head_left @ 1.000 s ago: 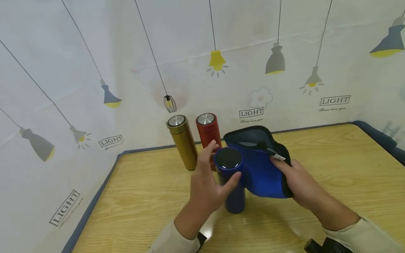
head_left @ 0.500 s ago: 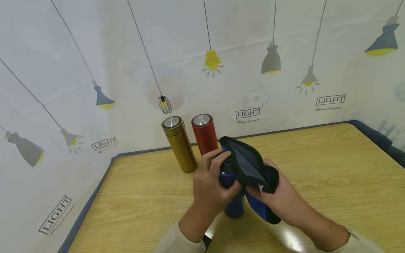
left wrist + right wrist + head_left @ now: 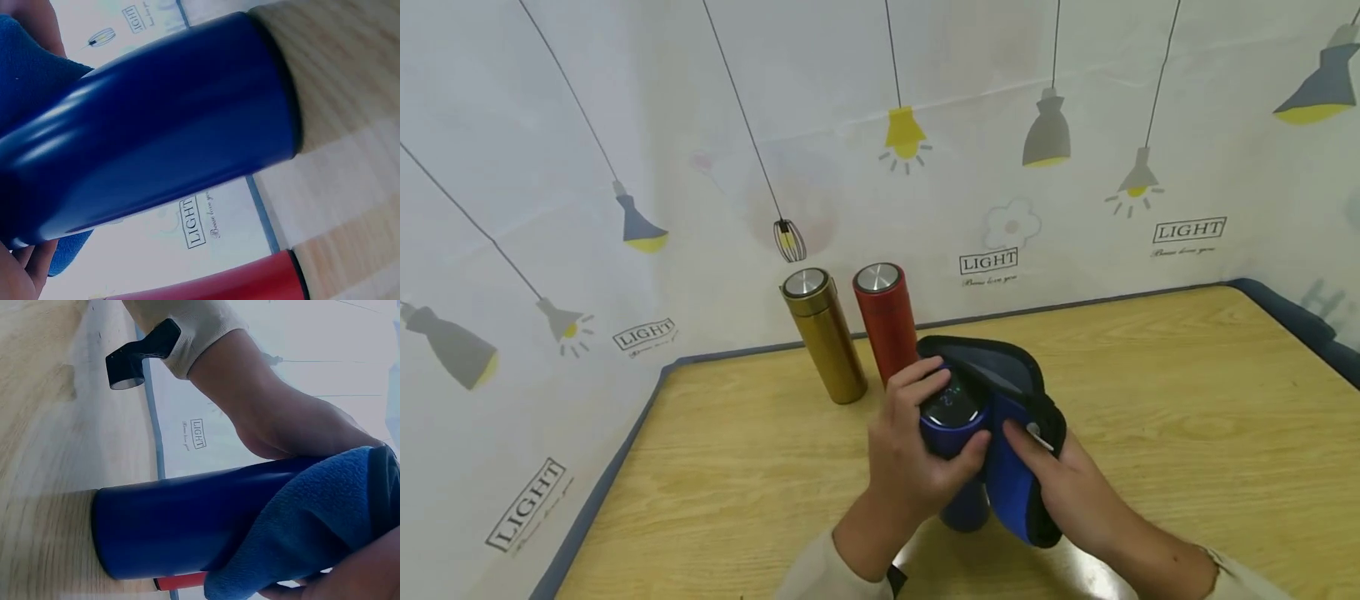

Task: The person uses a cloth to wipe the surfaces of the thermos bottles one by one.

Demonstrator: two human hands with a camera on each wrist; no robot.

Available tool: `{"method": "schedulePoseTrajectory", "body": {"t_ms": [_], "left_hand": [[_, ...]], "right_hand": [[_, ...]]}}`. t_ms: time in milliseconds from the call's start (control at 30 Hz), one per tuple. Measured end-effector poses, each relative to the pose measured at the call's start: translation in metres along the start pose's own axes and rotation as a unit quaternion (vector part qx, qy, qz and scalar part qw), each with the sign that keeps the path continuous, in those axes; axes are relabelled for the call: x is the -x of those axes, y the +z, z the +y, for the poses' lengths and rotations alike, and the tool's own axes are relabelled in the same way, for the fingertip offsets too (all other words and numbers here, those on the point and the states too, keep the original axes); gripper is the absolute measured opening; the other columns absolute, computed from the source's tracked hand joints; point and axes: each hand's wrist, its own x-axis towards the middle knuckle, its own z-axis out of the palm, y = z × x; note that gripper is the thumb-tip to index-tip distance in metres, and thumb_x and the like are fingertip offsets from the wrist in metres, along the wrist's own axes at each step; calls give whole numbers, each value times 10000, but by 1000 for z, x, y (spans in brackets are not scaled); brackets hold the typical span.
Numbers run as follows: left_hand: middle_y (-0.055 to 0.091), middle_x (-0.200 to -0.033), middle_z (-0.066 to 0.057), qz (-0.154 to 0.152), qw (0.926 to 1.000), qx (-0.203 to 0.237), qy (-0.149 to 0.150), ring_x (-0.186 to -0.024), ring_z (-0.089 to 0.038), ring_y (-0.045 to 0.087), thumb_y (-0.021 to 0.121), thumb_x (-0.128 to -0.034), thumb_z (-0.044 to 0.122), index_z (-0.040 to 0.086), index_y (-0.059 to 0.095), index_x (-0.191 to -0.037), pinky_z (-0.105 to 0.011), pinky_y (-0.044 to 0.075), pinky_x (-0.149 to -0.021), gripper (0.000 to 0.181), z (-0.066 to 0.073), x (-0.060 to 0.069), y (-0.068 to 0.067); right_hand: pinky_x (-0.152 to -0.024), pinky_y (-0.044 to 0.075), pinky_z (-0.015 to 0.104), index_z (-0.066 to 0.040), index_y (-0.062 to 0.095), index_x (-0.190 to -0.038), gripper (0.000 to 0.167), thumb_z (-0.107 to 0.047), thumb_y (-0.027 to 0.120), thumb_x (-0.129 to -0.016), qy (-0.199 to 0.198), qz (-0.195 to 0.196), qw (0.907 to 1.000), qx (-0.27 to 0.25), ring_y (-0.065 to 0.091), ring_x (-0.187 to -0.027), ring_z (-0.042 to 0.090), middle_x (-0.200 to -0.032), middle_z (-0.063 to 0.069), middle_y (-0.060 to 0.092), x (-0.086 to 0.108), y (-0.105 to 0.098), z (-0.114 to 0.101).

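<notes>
In the head view a blue vacuum flask (image 3: 966,508) stands on the table, a lit number showing on its glossy black lid. My left hand (image 3: 906,450) grips it near the top, fingertips over the lid's edge and thumb in front. My right hand (image 3: 1067,483) holds a blue cloth pouch (image 3: 1009,479) with black trim, its mouth spread beside the lid. The pouch lies against the flask's right side, not around it. The right wrist view shows the pouch's fuzzy cloth (image 3: 306,519) touching the flask (image 3: 169,525). Some right-hand fingers are hidden behind the pouch.
A gold flask (image 3: 831,350) and a red flask (image 3: 887,325) stand upright behind my left hand. The wood-grain table (image 3: 1180,400) meets a white wall covering (image 3: 1075,250) printed with lamps. A black camera mount (image 3: 140,356) sits on the left wrist.
My right hand has brought the pouch left and down against the flask. My left fingers have moved in from beside the flask to grip its top. The lid display has lit up.
</notes>
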Motion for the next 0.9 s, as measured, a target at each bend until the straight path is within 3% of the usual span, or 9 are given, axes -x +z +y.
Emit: {"method": "schedulePoseTrajectory", "body": {"t_ms": [267,367,567,900], "left_hand": [[622,-1152,-206,45,9984,546,-121,-992,-291,685,542,-973,507,-42,497,-1220,-351,601,-847,603,-1,4,4],[625,-1131,-211,36,9981,592,-168,-975,-292,685,537,-973,517,-42,492,-1223,-352,602,-841,614,-1,6,6],[620,-1119,-214,21,9978,635,-183,-963,-286,681,529,-974,520,-37,487,-1224,-339,604,-831,612,-1,8,7],[606,-1115,-217,-67,9973,710,-168,-961,-286,680,507,-984,517,-30,460,-1238,-334,604,-833,605,-2,6,5]], "right_hand": [[-963,518,256,-114,368,-1507,445,-296,350,-1101,252,71,9996,-70,606,-1218,100,-1427,173,534,-2,6,5],[-973,513,257,-108,366,-1507,462,-319,365,-1096,446,186,9986,-193,601,-1229,106,-1442,173,527,-1,8,8],[-995,475,284,-156,345,-1514,502,-403,381,-1079,1198,473,9912,-300,550,-1279,185,-1484,130,497,1,13,12],[-975,483,288,-163,405,-1475,486,-432,377,-1072,1515,814,9845,-344,583,-1219,170,-1418,112,558,1,22,16]]}}
